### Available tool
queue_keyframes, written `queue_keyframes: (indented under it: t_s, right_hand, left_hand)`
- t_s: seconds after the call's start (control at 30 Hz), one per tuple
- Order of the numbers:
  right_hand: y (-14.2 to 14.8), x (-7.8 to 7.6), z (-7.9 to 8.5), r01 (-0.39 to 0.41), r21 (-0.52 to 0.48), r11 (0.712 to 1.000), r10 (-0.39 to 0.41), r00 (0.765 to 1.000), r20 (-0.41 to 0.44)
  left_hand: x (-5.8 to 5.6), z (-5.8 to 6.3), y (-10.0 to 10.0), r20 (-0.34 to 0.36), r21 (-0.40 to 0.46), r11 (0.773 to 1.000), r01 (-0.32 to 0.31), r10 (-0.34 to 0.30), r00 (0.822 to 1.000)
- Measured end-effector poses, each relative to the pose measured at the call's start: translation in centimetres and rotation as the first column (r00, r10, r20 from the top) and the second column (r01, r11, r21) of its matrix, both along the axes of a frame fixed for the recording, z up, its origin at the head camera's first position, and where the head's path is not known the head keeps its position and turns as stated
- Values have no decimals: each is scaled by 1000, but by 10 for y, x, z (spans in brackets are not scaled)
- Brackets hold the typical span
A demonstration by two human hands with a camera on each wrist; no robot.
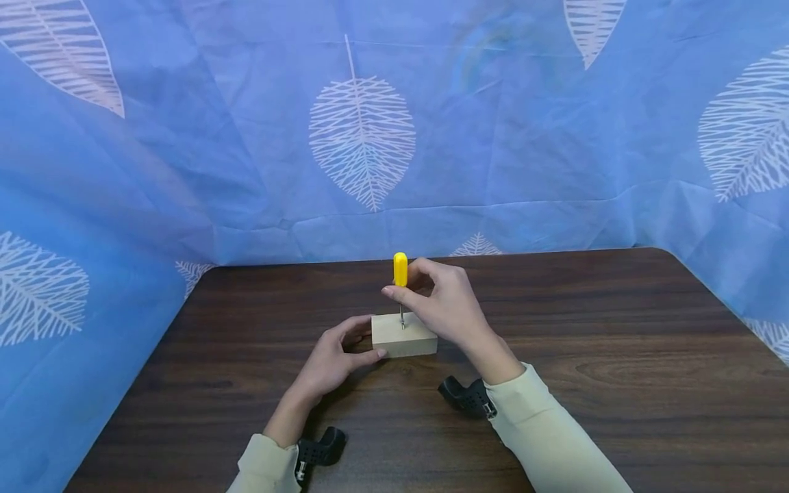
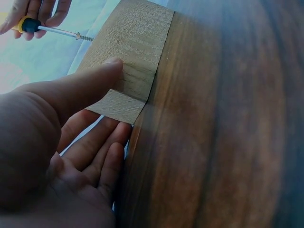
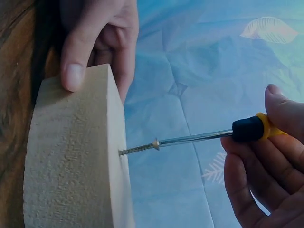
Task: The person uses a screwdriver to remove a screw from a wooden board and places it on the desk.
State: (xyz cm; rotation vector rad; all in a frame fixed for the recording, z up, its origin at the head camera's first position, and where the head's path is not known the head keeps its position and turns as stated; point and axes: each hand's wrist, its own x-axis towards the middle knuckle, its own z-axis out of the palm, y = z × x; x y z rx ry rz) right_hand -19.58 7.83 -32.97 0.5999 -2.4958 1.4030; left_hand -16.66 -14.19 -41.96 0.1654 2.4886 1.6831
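Observation:
A pale wooden block (image 1: 403,346) lies on the table in front of me. My left hand (image 1: 329,359) grips its left end, with the thumb on the near face and the fingers at the far side. Out of the block's top stands a screw (image 3: 137,150), its tip in the wood and most of its thread showing. My right hand (image 1: 446,301) holds a screwdriver (image 1: 400,269) upright by its yellow and black handle, between thumb and fingers. The screwdriver's metal shaft (image 3: 194,138) meets the screw head in the right wrist view.
The dark wood-grain table (image 1: 616,383) spreads out around the block. Behind and beside it hangs a blue cloth (image 1: 524,150) with white leaf prints. A black wrist device sits under each sleeve cuff, the right one (image 1: 465,397) close above the table.

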Motion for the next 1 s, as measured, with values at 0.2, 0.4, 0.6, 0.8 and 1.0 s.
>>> queue_keyframes:
  t_s: [0.2, 0.4, 0.6, 0.8, 1.0]
  right_hand:
    - [3, 0, 4, -31, 6, 1000, 30, 998, 50]
    - [1, -1, 2, -20, 23, 1000, 18, 998, 60]
    - [0, 1, 4, -17, 41, 999, 18, 1000, -5]
    - [0, 3, 7, -36, 72, 997, 34, 999, 29]
    - [0, 3, 6, -15, 15, 1000, 14, 998, 66]
  left_hand:
    - [-1, 1, 0, -17, -7, 1000, 4, -4, 1000]
    - [0, 1, 1, 4, -5, 1000, 1, -1, 1000]
    - [-1, 1, 1, -3, 0, 1000, -1, 1, 1000]
    - [-1, 1, 1, -7, -12, 1000, -2, 2, 1000]
    - [0, 0, 0, -7, -14, 1000, -5, 5, 1000]
